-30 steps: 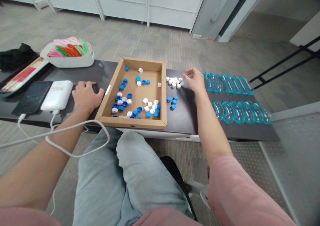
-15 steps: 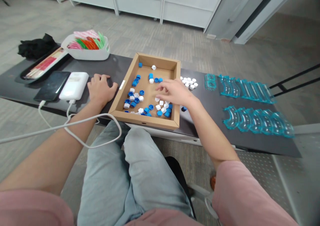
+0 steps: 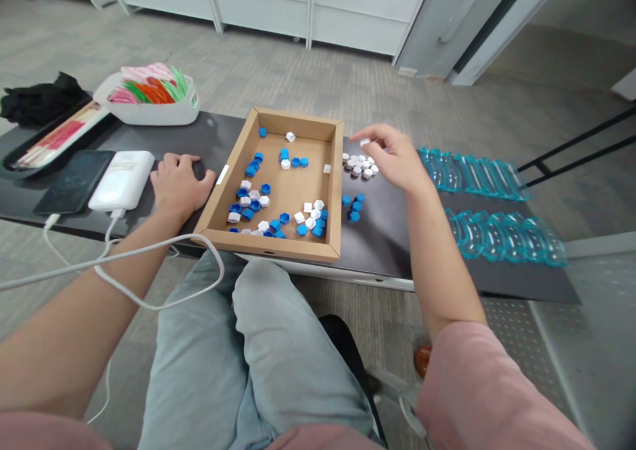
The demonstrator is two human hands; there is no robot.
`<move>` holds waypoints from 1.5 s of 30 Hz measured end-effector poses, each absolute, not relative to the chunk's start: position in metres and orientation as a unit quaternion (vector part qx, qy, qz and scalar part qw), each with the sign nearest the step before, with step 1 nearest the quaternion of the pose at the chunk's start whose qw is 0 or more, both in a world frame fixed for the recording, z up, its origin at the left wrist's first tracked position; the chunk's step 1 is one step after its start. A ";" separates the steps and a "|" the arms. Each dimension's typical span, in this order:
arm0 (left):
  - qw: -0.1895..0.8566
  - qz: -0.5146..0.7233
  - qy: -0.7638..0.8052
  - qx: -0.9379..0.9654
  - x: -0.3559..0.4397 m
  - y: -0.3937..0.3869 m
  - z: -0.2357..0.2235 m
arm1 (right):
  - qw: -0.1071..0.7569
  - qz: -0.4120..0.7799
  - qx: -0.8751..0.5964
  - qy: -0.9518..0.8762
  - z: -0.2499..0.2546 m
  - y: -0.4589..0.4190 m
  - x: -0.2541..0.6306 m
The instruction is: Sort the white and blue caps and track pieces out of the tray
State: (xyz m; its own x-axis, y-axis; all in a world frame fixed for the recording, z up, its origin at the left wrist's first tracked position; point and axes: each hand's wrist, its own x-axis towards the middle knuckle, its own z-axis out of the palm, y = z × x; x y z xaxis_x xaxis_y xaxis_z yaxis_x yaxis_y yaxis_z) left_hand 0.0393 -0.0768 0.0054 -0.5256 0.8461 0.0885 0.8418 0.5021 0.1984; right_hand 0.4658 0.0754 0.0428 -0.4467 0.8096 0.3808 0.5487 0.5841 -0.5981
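Over the dark desk (image 3: 385,241), the right hand (image 3: 397,158) pinches a white block (image 3: 365,142) above similar hexagons (image 3: 356,171); light pressure suits it. The left hand's (image 3: 176,186) fingers spread loosely beside the cardboard box (image 3: 271,246).

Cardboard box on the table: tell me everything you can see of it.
The cardboard box is a shallow, open-topped brown rectangle, seemingly plain card, with a white label on its left rim and a dark slot in its near wall. It sits upright on the dark table. Blue pieces and white pieces lie scattered inside, mostly toward the near end. The left hand is beside its left wall; contact is unclear.
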 end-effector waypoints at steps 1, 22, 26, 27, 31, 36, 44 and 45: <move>0.009 0.107 0.867 0.486 0.039 -0.077 0.005 | 0.345 0.188 -0.437 -0.810 0.038 0.086 0.481; 0.002 0.085 0.877 0.472 0.039 -0.074 0.004 | 0.318 0.077 -0.594 -0.735 -0.010 0.112 0.516; -0.007 0.095 0.871 0.482 0.041 -0.075 0.005 | 0.339 0.050 -0.537 -0.771 0.006 0.097 0.498; -0.006 0.098 0.871 0.482 0.041 -0.075 0.005 | 0.337 0.043 -0.532 -0.776 0.010 0.094 0.497; 0.002 0.101 0.871 0.480 0.041 -0.074 0.006 | 0.301 0.009 -0.575 -0.761 0.013 0.097 0.507; -0.005 0.101 0.871 0.481 0.038 -0.073 0.003 | 0.192 -0.002 -0.644 -0.740 -0.001 0.104 0.526; -0.003 0.113 0.870 0.481 0.035 -0.073 0.000 | 0.145 -0.009 -0.650 -0.746 -0.017 0.105 0.526; -0.002 0.113 0.870 0.480 0.036 -0.073 0.000 | 0.145 -0.007 -0.647 -0.749 -0.018 0.106 0.526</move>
